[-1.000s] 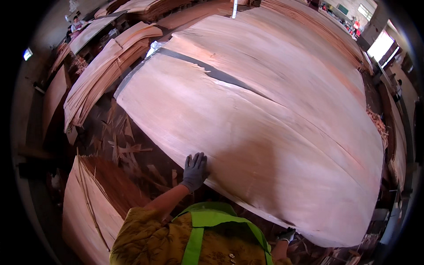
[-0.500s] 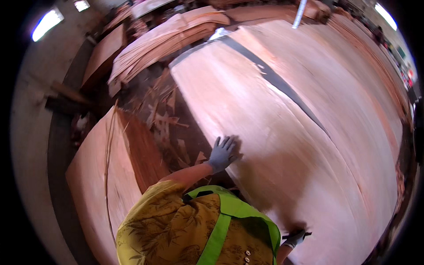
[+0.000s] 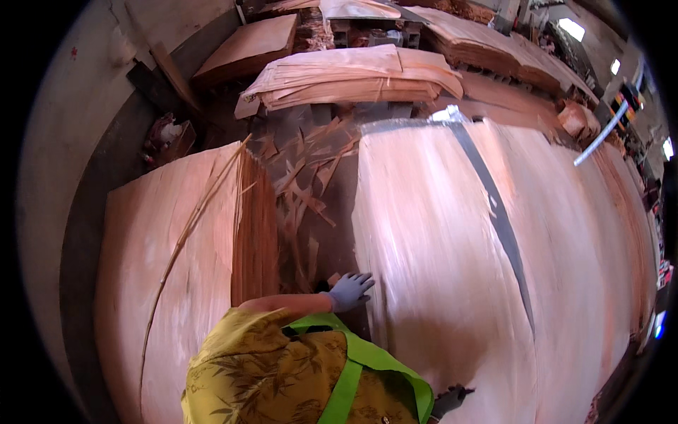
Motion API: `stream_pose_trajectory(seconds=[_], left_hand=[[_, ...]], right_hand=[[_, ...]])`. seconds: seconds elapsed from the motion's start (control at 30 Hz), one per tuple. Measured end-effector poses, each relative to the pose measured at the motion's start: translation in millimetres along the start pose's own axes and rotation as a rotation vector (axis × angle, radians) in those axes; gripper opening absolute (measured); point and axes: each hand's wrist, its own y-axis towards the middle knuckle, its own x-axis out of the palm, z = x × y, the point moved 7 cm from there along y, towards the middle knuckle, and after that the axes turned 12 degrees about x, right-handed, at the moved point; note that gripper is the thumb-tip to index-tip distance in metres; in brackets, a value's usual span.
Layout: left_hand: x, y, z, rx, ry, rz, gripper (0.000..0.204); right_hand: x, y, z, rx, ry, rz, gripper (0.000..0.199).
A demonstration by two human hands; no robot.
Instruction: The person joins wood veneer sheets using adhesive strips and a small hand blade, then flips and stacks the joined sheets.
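Note:
My left hand (image 3: 349, 291), in a grey glove, is at the left edge of a wide pale wood veneer sheet (image 3: 424, 233). Its fingers are stretched out and grip nothing. Low in the view, close to my body, my right hand (image 3: 450, 401) is over the near part of the same sheet, in shadow. Its fingers look closed around a small dark thing that I cannot make out. A long dark grey strip (image 3: 494, 205) shows between this sheet and the veneer to its right, narrowing toward me.
A tall veneer stack (image 3: 176, 233) stands on my left, with a thin bent strip (image 3: 169, 265) across its top. Torn veneer scraps (image 3: 304, 194) litter the floor between the stacks. Another veneer pile (image 3: 353, 74) lies ahead. A pale tube (image 3: 600, 134) slants at the far right.
My view has turned left and lifted, so the left stack and far piles show more fully. My left hand has gone from lying on the sheet to its left edge.

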Motion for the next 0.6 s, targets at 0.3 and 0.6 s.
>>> stream_pose_trajectory(seconds=[0.3, 0.6], left_hand=[[-44.3, -75.0, -202.4, -0.413, -0.325, 0.038, 0.046], [-99.3, -84.7, -349.0, -0.460, -0.377, 0.391, 0.041]], right_hand=[[322.7, -128.2, -42.0, 0.020, -0.252, -0.499, 0.011], [557.6, -191.3, -74.9, -0.092, -0.385, -0.741, 0.012]])
